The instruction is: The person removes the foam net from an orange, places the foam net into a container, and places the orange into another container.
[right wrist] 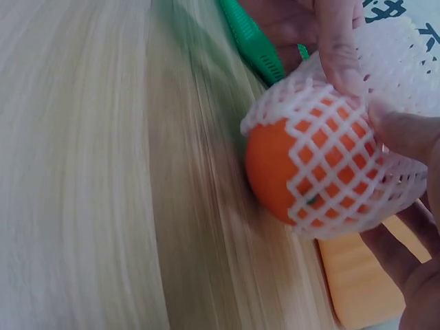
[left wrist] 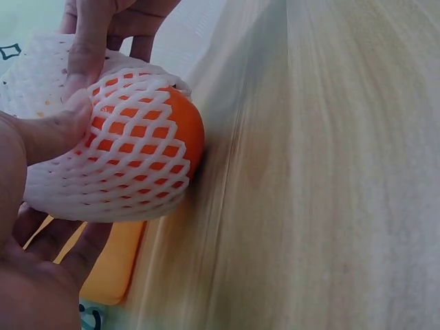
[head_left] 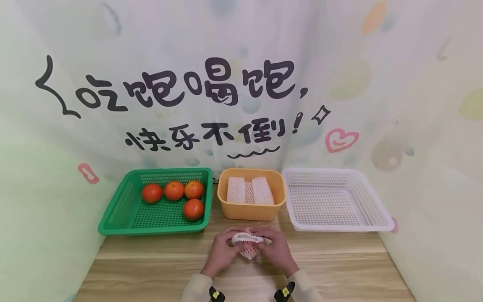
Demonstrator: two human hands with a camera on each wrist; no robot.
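Note:
Both hands hold a white foam net sleeve [head_left: 249,252] partly drawn over a tomato [left wrist: 192,130] close above the wooden table. My left hand [head_left: 223,251] grips the sleeve from the left, its thumb pressed on the mesh and fingers under it in the left wrist view. From the other side my right hand [head_left: 277,251] holds it the same way, thumb on top. One end of the tomato shows bare orange-red skin [right wrist: 269,168] past the net's edge. The rest of the sleeve stretches loose beyond the thumbs.
A green basket [head_left: 151,230] with several tomatoes [head_left: 174,191] stands at the back left. Behind the hands, a yellow-orange bin [head_left: 249,212] holds several folded foam sleeves [head_left: 236,190]. At the back right is a white basket [head_left: 320,209]. A printed curtain [head_left: 241,33] hangs behind.

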